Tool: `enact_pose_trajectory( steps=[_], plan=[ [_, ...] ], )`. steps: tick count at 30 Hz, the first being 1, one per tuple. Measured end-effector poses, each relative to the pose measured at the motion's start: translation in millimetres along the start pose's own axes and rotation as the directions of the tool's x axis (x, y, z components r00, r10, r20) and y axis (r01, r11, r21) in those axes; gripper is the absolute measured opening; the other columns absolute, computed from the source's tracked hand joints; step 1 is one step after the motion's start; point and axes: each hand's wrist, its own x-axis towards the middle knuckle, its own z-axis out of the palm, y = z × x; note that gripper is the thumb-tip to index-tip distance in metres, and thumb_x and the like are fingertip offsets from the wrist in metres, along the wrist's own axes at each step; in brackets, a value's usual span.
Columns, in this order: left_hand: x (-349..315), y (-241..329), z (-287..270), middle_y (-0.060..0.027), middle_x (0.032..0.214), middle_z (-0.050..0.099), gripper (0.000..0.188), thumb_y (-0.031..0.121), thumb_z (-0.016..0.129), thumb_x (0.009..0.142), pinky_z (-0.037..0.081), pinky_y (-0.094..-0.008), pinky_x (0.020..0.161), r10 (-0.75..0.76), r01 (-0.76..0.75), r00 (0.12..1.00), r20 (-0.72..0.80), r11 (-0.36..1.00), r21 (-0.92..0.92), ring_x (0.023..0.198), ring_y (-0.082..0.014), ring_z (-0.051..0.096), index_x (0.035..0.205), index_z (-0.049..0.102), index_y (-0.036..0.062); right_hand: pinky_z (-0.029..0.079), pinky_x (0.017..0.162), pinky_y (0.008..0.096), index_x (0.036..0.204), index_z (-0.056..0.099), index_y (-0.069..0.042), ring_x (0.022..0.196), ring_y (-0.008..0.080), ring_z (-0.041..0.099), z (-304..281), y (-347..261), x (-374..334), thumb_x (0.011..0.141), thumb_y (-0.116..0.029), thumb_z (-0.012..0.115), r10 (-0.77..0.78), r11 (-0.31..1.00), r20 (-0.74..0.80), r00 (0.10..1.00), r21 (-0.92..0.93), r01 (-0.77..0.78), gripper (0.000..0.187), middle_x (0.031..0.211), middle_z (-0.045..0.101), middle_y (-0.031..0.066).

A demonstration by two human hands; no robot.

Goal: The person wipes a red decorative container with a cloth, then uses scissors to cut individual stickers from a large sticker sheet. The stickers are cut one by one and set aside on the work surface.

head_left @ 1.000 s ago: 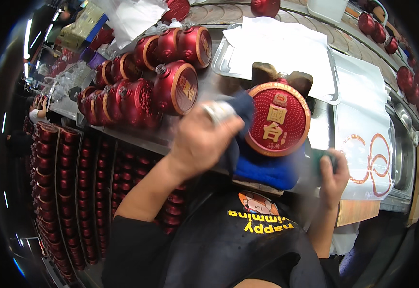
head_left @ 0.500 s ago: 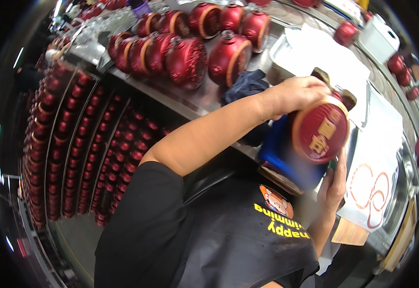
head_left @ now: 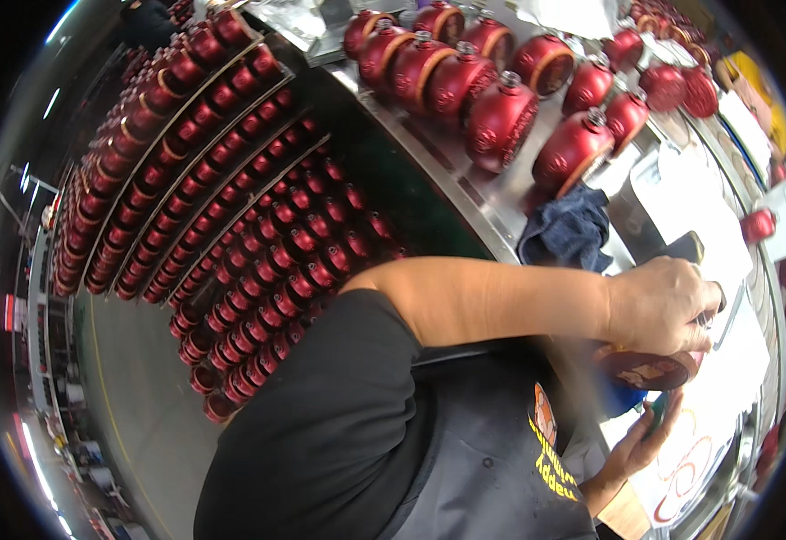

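Dark-red, round, glossy bottle (head_left: pixel 650 370) tilts just beside blue cloth padding (head_left: pixel 623 402); left hand (head_left: pixel 661 306) clamped about its top; firm hold there should steady it; right hand (head_left: pixel 636 450) near, its grip unclear.

Red bottle (head_left: pixel 647 369), four o'clock: our left hand (head_left: pixel 668 304) hides its upper part.
Blue padding (head_left: pixel 623 401): mostly hidden.
Green piece (head_left: pixel 659 409): half-covered, we can't identify it.

Just the one view, folks: left cam of a head-worn fisheye pair, aimed steeply down and a bit left. Apron (head_left: pixel 465 450) fills the near bottom, tabletop (head_left: pixel 501 213) slants across the right, floor (head_left: pixel 145 369) bends away left.
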Motion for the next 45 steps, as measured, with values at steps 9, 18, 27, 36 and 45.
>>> enact_pose_trajectory(
  steps=[9,18,27,36,45],
  plan=[
    [-72,17,-86,-0.0108,0.091,0.068,0.023,0.019,0.068,0.089,0.051,-0.0304,0.077,-0.124,0.136,0.892,-0.434,0.991,-0.004,0.085,-0.0183,0.066,0.103,0.064,0.0011,0.045,0.084,0.0274,0.139,0.047,-0.004,0.105,0.0145,0.052,-1,-3,41,0.102,-0.007,0.037,-0.103,0.988,0.027,0.994,0.116,0.099,0.038,0.143,0.048,0.0101],
    [-177,6,-323,-0.0022,0.093,0.067,0.024,0.021,0.063,0.093,0.049,-0.0245,0.080,0.058,0.548,0.589,-0.806,0.705,0.451,0.085,-0.0076,0.061,0.104,0.066,0.0003,0.039,0.100,0.0323,0.138,0.045,-0.002,0.128,0.0215,0.046,17,-15,82,0.102,-0.006,0.035,-0.114,0.993,0.144,0.983,0.007,0.114,0.038,0.144,0.045,0.0133],
    [-182,-107,-469,-0.0192,0.085,0.066,0.026,0.028,0.067,0.083,0.050,-0.0427,0.074,0.340,0.779,0.399,-0.851,0.363,0.511,0.082,-0.0357,0.064,0.085,0.064,0.0023,0.030,0.109,0.0336,0.137,0.045,0.001,0.133,0.0230,0.040,23,-8,104,0.102,-0.006,0.035,-0.122,0.982,0.216,0.969,-0.117,0.150,0.037,0.146,0.043,0.0139],
    [-176,-158,-470,-0.0189,0.082,0.070,0.033,0.034,0.062,0.082,0.052,-0.0398,0.075,0.012,0.795,0.437,-0.899,0.464,0.392,0.081,-0.0326,0.068,0.089,0.073,0.0040,0.041,0.082,0.0226,0.137,0.046,-0.003,0.114,0.0128,0.048,27,-8,113,0.102,-0.006,0.035,-0.004,0.994,0.257,0.966,-0.106,0.033,0.037,0.146,0.043,0.0119],
    [-197,-174,-493,-0.0117,0.097,0.070,0.033,0.021,0.070,0.083,0.051,-0.0312,0.077,-0.297,0.699,0.403,-0.866,0.711,0.082,0.088,-0.0187,0.066,0.106,0.068,-0.0012,0.043,0.093,0.0310,0.135,0.047,-0.001,0.122,0.0211,0.049,22,-41,92,0.102,-0.008,0.036,-0.049,0.980,0.239,0.970,-0.175,0.093,0.036,0.142,0.047,0.0145]
  ],
)
